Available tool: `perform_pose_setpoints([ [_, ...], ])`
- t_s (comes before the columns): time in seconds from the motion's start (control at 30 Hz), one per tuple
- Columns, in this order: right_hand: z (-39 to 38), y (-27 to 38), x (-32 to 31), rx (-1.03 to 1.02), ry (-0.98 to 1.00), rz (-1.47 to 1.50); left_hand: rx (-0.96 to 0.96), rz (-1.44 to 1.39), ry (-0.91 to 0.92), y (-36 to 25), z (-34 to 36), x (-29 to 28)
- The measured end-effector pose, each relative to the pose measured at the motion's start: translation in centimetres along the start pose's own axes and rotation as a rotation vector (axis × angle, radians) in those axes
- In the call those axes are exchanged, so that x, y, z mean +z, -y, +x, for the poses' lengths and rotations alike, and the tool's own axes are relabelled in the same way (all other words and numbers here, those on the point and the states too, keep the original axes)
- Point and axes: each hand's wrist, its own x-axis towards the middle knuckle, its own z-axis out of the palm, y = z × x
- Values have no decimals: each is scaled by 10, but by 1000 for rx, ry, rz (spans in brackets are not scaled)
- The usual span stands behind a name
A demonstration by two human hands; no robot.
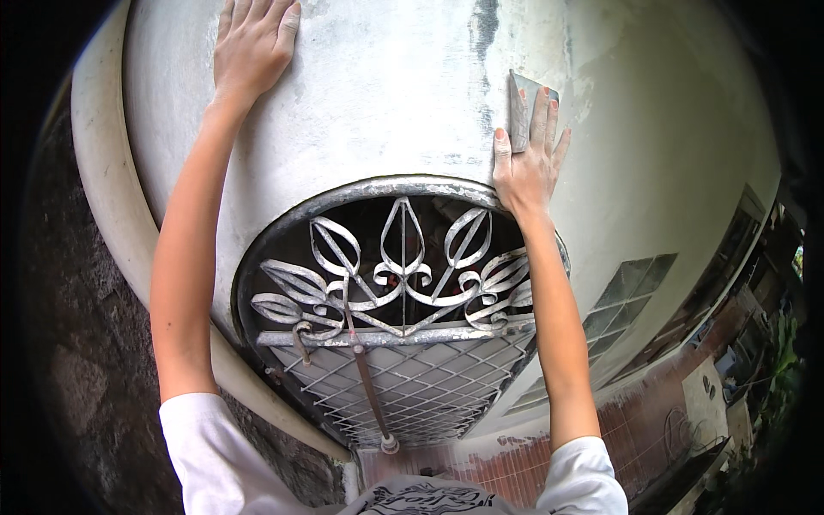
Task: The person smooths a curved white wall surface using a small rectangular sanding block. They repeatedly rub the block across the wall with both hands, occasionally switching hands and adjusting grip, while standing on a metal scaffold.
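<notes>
Head view: a thin gray sheet [518, 112] lies against the white wall [378, 103], beyond the right side of the arched metal gate [412, 336]. Its long axis runs near to far; a pointed corner faces far. The right hand [528, 176] covers it, fingers spread; clamping by the thumb cannot be determined. The left hand [255, 56] lies open, palm toward the wall, far left.

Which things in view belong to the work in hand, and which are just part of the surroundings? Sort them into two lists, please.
In the work:
- grey sheet, under the right hand
- pale wall, which the left hand also touches

Just around:
- metal gate
- green plants
- reddish floor
</notes>
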Motion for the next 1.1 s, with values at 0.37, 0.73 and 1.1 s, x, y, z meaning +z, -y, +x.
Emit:
perform_pose_setpoints([
  [0.37,51,4,4,-98,-38,14,-14,11,37,-2,-9,0],
  [0.73,88,-19,1,-66,-140,-7,-36,107,69,-21,-15,2],
  [1.1,19,-49,-10,-89,-11,-59,109,35,170,-108,-22,1],
])
